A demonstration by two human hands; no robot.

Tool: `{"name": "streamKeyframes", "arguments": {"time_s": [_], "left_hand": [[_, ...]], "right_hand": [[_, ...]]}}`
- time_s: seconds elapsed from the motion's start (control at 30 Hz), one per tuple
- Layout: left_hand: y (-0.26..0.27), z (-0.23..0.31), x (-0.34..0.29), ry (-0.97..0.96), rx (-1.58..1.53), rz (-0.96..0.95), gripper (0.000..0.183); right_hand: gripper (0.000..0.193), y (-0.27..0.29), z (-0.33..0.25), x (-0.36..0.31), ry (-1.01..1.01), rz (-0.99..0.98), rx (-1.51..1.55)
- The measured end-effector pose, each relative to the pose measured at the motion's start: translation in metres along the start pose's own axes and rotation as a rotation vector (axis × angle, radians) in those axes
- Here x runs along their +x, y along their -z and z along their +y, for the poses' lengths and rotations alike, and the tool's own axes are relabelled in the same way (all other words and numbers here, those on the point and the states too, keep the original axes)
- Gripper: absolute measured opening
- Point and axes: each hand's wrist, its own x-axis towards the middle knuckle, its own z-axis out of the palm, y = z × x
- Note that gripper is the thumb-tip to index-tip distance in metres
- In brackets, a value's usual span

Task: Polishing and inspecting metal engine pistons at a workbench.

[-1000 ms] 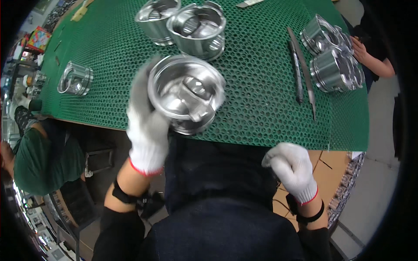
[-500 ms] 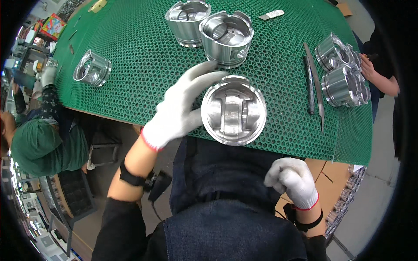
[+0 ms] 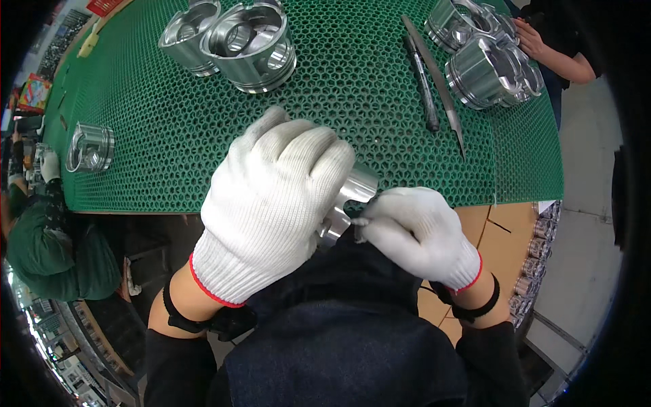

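Head view: Shiny silver cylindrical metal piston held at the near edge

White-gloved left hand wraps the piston, beside the near edge of a green honeycomb-patterned mat. White-gloved right hand curls at its rim; whether its fingers pinch anything cannot be told. Steady left hold, light right touch would likely serve best. Around: a green-clad co-worker at left, pale grey floor at right.

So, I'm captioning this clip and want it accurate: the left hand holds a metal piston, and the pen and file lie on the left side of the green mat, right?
Not quite: in the head view, the pen and file lie toward the right side of the green mat. The left hand does hold a metal piston.
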Motion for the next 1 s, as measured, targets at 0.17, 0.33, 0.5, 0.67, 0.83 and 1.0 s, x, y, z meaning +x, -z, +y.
{"name": "streamKeyframes", "arguments": {"time_s": [0.17,0.33,0.5,0.67,0.83,1.0], "left_hand": [[0.005,-0.002,0.016,0.045,-0.022,-0.087,0.041],[-0.002,-0.014,0.048,0.053,0.014,-0.269,0.029],[0.013,-0.02,0.084,0.089,0.137,-0.597,0.033],[0.008,-0.032,0.067,0.125,-0.087,-0.459,0.038],[-0.008,-0.098,-0.026,0.2,-0.444,0.322,0.072],[0.024,-0.079,-0.096,0.36,-0.005,-0.007,0.064]], "right_hand": [[0.021,-0.002,0.007,0.001,0.157,0.18,-0.147],[0.023,0.002,0.006,0.001,0.196,0.137,-0.391],[0.027,-0.001,-0.006,0.003,0.163,-0.106,-0.809],[0.023,0.011,-0.008,0.0,0.176,-0.044,-0.532],[0.009,0.022,0.021,0.01,0.163,0.338,-0.663],[0.008,0.01,0.056,0.016,0.104,0.409,-0.756]]}}
